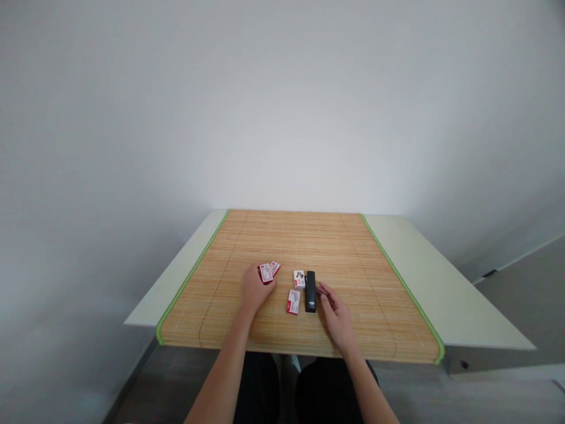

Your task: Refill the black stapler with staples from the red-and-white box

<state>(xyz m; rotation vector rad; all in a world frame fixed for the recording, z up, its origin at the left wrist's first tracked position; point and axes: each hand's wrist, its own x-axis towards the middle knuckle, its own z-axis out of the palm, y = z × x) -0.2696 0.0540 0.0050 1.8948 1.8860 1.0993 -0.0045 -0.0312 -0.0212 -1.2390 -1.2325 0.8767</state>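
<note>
My left hand (255,291) rests on the bamboo mat (353,259), its fingers closed around a small red and white box (265,273). A second such box (274,268) lies just beyond it. My right hand (336,315) lies flat with fingers apart, its fingertips beside a black stapler (311,291) that lies lengthwise on the mat. Two more red and white boxes lie left of the stapler, one (299,279) by its far end and one (293,301) by its near end.
The mat has green edging and covers the middle of a pale table (441,277) pushed against a plain white wall. Bare table strips run on both sides. My dark-clothed legs show under the near edge.
</note>
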